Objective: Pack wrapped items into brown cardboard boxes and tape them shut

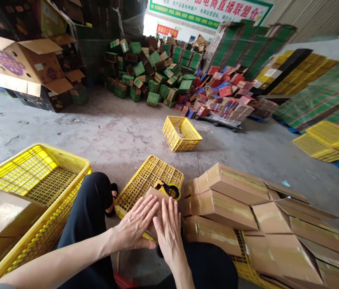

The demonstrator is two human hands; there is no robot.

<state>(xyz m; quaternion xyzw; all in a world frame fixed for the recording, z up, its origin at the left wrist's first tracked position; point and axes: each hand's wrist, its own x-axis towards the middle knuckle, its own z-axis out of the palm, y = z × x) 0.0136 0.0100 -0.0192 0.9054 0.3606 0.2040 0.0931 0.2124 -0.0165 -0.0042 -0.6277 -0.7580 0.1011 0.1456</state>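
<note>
Both hands lie flat with fingers stretched out on a small brown cardboard box (150, 192). My left hand (136, 224) covers its left part, and my right hand (169, 228) lies beside it on the right, fingertips pointing away from me. Much of the box is hidden under the hands. Beneath it is an upturned yellow plastic crate (133, 184) with a grid-patterned bottom. A yellow-and-black tape dispenser (169, 189) rests on that crate, just beyond my right fingertips.
On the left a large yellow crate (82, 162) holds taped cartons (3, 208). Stacked brown cartons (232, 184) stand at my right. A smaller yellow crate (175, 140) sits on the concrete floor (112, 132) ahead. Behind it are heaps of green boxes (153, 98) and red boxes (225, 91).
</note>
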